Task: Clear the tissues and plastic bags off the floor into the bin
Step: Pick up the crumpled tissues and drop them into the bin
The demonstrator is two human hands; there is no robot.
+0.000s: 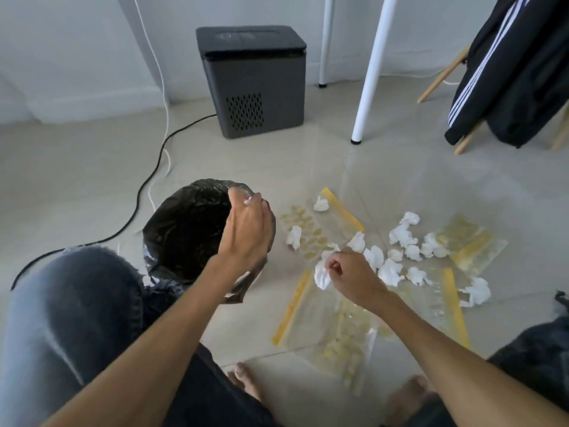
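Head view showed a glossy pale tiled floor (pixel 92 167), white walls, a dark boxy appliance (pixel 251 81). Left hand (pixel 246 232) hovered over the black-lined bin (pixel 184 229), fingers loosely curled, its grip unclear. Right hand (pixel 351 278) pinched a crumpled white tissue (pixel 321 277). More tissues (pixel 400 235) and clear yellow-edged bags (pixel 345 331) littered the floor beside the bin.

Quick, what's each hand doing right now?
Left hand: over the bin, fingers pinched; contents unclear.
Right hand: closed on a crumpled tissue.
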